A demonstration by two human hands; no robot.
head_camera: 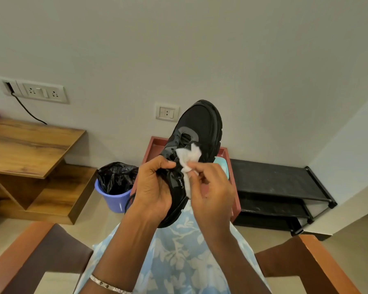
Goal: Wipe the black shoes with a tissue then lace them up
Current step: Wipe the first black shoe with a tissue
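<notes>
my left hand (155, 187) had its fingers (164, 165) curled tight round the collar of the shoe (200, 124), holding it in the air over my lap, toe pointing away. a loose lace (129, 201) dangled beside that hand. i judged the shoe light but bulky, with a soft upper and a stiff, grippy sole, so the heel end looked the sound place to hold. the tissue (188, 159), thin, limp and easily torn, lay crumpled against the laced part of the upper. my right hand (210, 187) pinched it between thumb and curled fingers, pressing it to the shoe.
</notes>
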